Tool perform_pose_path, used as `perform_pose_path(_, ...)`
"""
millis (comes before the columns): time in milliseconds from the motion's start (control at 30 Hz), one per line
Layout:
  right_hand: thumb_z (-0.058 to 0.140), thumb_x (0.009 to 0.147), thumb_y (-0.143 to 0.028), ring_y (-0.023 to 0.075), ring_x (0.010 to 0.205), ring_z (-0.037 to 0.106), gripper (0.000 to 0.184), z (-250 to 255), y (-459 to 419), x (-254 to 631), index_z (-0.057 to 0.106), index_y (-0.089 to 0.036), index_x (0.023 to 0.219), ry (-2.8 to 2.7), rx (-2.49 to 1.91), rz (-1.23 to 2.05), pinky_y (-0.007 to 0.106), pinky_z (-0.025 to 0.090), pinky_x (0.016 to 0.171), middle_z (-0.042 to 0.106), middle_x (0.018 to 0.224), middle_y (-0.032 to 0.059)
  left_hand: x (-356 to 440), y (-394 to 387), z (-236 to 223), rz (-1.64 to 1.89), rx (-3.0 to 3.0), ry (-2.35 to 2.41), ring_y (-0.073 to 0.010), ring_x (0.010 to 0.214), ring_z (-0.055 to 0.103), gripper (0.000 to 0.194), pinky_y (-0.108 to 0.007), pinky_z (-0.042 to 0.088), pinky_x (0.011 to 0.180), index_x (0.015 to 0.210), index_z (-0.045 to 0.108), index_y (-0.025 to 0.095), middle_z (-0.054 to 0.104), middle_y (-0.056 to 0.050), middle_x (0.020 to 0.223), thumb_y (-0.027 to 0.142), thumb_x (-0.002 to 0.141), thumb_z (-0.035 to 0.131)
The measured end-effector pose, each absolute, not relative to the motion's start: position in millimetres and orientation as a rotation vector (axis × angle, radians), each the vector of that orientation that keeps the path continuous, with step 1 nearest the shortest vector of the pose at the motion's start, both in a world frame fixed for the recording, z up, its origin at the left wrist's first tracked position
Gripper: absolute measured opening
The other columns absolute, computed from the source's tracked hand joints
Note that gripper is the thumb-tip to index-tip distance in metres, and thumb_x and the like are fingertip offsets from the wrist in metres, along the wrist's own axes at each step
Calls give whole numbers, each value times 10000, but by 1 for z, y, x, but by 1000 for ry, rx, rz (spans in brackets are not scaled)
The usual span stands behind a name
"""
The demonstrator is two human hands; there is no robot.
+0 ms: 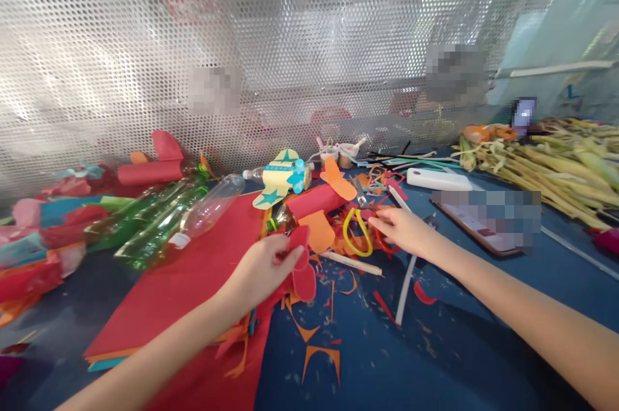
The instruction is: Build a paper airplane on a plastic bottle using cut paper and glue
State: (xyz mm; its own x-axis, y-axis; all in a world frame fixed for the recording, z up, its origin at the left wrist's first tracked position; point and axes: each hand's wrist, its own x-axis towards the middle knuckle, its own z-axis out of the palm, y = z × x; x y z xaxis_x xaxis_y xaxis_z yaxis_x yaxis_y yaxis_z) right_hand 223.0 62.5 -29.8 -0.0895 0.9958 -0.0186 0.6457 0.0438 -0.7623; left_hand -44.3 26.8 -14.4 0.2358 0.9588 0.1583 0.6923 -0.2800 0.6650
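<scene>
My left hand [264, 269] is closed on a pink-red foam piece [302, 269] above the blue table, beside a large red foam sheet [193, 275]. My right hand [401, 228] reaches to the scissors with yellow and red handle loops [358, 230]; its fingers curl at the red loop, touching it. A red bottle plane with an orange wing [322, 195] lies just behind both hands. Orange and red paper scraps [319, 353] litter the table in front.
A perforated metal screen [290, 62] walls off the back. Clear plastic bottles [184, 214] lie at left with more foam crafts [149, 169]. A yellow paper plane [280, 179], glue sticks [403, 288], a white box [438, 180], a tablet [488, 224] and corn husks [556, 159] sit around.
</scene>
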Motion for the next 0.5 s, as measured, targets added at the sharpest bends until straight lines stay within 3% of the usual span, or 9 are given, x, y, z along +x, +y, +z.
perform_pose_path(133,504,860,-247,265,742,683,180,-31,61,223,643,-156,791,-1942,-1721,528,333,482,666,711,739,96,-46,33,-12,895,1848,1423,-232,830,644,292,-306,478,744,776,661,203,711,-37,821,447,804,503)
perform_pose_path(333,485,858,-221,335,892,663,196,-28,47,213,637,-123,931,-2032,-1715,255,451,476,786,700,917,181,-41,26,-20,979,1577,1308,-252,892,677,372,-348,519,816,882,686,150,744,-74,867,485,806,544)
perform_pose_path(433,508,875,-310,252,901,669,200,-22,30,205,609,-161,962,-2064,-1509,435,376,515,804,690,985,125,-36,17,-19,1017,1537,1323,-242,868,679,308,-332,530,786,870,687,168,746,-55,864,448,758,624)
perform_pose_path(500,537,869,-391,205,917,665,271,-19,18,199,572,-178,1033,-1994,-1227,845,308,547,762,676,1029,104,-31,12,-16,1012,1584,1364,-231,815,680,251,-325,536,749,827,693,187,744,-35,828,414,725,661)
